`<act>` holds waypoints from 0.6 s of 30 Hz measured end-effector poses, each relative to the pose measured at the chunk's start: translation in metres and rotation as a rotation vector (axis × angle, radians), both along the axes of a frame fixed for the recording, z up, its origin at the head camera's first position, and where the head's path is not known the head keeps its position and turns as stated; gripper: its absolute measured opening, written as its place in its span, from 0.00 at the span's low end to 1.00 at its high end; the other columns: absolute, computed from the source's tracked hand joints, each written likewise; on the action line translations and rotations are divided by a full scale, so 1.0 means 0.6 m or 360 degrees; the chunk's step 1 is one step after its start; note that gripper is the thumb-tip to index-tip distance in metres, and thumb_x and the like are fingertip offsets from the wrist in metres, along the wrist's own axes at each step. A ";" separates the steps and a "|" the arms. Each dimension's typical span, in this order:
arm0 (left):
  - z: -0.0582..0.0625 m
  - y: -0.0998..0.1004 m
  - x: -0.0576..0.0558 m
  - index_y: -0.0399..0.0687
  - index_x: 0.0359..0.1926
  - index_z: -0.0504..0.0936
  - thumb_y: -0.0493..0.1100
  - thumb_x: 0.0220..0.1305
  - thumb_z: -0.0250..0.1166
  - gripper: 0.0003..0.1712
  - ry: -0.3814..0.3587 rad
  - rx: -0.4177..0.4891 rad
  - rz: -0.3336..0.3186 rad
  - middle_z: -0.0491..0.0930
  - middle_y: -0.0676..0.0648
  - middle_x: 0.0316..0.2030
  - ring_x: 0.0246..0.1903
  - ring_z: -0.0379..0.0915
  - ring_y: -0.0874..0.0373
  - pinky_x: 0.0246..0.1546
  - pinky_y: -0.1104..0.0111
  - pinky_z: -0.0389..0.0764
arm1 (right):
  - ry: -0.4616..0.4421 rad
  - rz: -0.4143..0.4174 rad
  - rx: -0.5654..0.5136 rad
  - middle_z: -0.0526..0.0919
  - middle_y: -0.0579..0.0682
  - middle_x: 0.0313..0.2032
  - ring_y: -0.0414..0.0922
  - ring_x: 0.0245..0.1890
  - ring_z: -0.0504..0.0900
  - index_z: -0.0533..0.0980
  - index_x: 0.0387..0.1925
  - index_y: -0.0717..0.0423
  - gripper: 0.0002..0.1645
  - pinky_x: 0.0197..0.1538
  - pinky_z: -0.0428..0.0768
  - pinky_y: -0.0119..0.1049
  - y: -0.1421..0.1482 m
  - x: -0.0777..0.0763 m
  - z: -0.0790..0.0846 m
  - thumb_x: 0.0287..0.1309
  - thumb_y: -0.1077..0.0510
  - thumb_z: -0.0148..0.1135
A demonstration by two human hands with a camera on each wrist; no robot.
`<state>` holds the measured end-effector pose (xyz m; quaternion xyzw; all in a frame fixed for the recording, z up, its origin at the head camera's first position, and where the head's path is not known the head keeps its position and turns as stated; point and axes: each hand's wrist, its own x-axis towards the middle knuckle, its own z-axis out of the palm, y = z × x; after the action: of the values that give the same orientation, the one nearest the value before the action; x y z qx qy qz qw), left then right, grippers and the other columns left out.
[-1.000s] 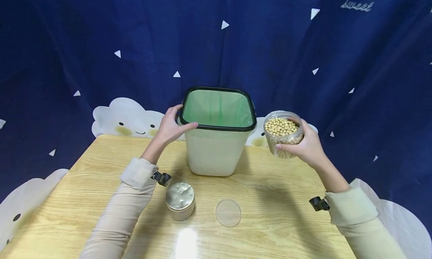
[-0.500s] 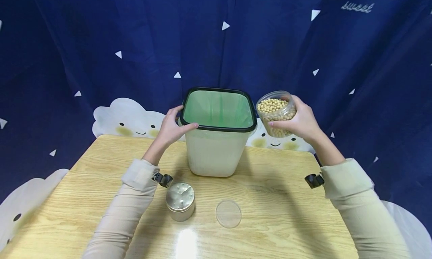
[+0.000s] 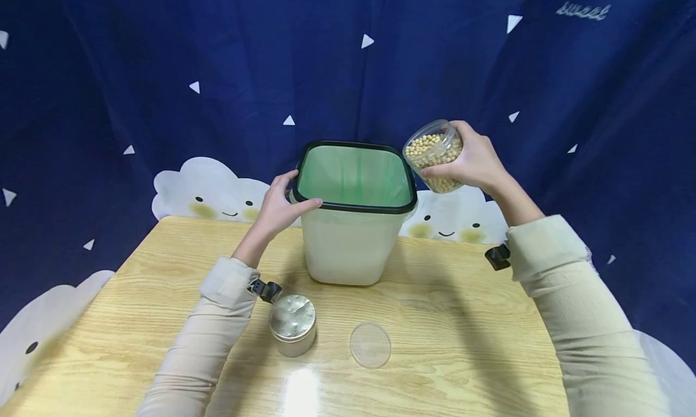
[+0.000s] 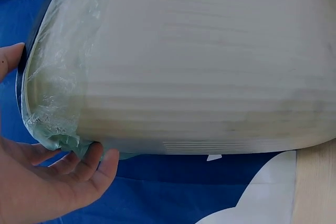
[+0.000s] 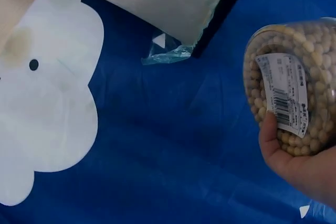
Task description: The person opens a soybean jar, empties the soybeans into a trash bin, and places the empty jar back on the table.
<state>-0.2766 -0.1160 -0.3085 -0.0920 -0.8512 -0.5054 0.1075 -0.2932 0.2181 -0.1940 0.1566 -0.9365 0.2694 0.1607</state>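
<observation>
Up and leftward goes the clear jar (image 3: 443,160), raised nearer the bin (image 3: 348,248) and tipped further over than a moment ago; the right hand (image 3: 475,157) carries it, thumb curled round the near side and fingers wrapped round the far side, though I cannot make out every fingertip; round pale beans (image 3: 421,145) lie inside, slanting toward the tilted mouth, which faces the bin from just beyond its right edge; from the right wrist I see a gap between jar and bin, and the thumb resting at the edge of a printed label (image 5: 286,93); over on the other side the left hand (image 3: 280,208) stays at the bin's left front corner, thumb spread well away from the fingers, gripping the black rim (image 3: 359,208) and the side below between them; a green liner (image 3: 353,175) covers the inside of the upright bin; nearer me on the wooden table (image 3: 435,326) stand a silvery-topped tin (image 3: 292,326) and, to its right, a flat clear disc (image 3: 370,345).
</observation>
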 end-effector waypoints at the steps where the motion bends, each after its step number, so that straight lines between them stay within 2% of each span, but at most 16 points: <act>1: 0.000 0.000 0.000 0.43 0.67 0.56 0.52 0.48 0.69 0.49 0.0000 0.0003 0.0001 0.55 0.41 0.64 0.58 0.58 0.42 0.55 0.53 0.64 | 0.0001 -0.0004 0.0034 0.74 0.62 0.48 0.56 0.46 0.71 0.62 0.59 0.60 0.54 0.47 0.69 0.51 -0.003 -0.004 0.003 0.29 0.46 0.76; 11: -0.004 -0.003 -0.002 0.44 0.67 0.56 0.53 0.49 0.68 0.48 -0.0015 0.0001 -0.0015 0.54 0.41 0.64 0.58 0.57 0.42 0.56 0.53 0.64 | -0.0013 0.0002 0.0394 0.73 0.64 0.45 0.58 0.42 0.72 0.60 0.59 0.62 0.55 0.42 0.71 0.53 -0.044 -0.037 0.023 0.30 0.44 0.74; 18: -0.003 -0.004 -0.002 0.44 0.67 0.55 0.53 0.48 0.68 0.49 -0.0023 0.0005 -0.0024 0.54 0.41 0.65 0.59 0.56 0.42 0.56 0.53 0.63 | 0.0002 -0.0034 0.0648 0.72 0.65 0.49 0.59 0.44 0.72 0.59 0.60 0.61 0.57 0.43 0.71 0.55 -0.063 -0.052 0.033 0.30 0.40 0.72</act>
<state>-0.2780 -0.1187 -0.3102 -0.0945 -0.8505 -0.5081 0.0978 -0.3242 0.1806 -0.1740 0.1760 -0.9732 0.0728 0.1291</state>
